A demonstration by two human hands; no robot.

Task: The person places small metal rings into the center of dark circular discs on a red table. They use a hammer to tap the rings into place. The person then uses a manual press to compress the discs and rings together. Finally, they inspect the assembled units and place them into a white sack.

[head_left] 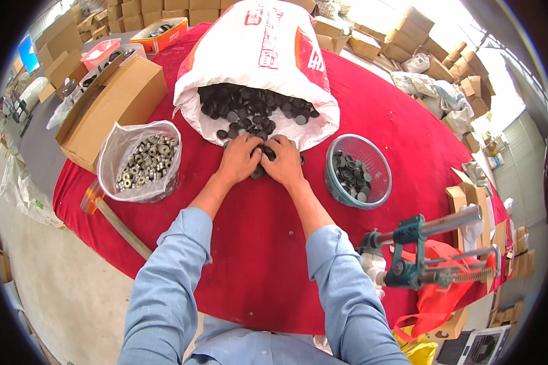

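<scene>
A big white sack (249, 42) lies on its side with its mouth facing me, and small round black caps (243, 103) spill out of it. Both of my hands are at the lip of the sack, close together. My left hand (240, 157) has its fingers curled round some caps. Beside it, my right hand (283, 160) is closed in on the same little heap, its fingertips partly hidden. To the right stands a grey-blue plastic basket (383, 185) with more black caps inside. On the left, a bag-lined tub (106, 164) holds many small metal rings (149, 161).
A red cloth (249, 255) covers the table. A hammer (122, 225) lies at the left edge, near an open cardboard box (128, 94). At the right stands a green hand press (411, 252) with a red bag (438, 292). Stacked cartons fill the background.
</scene>
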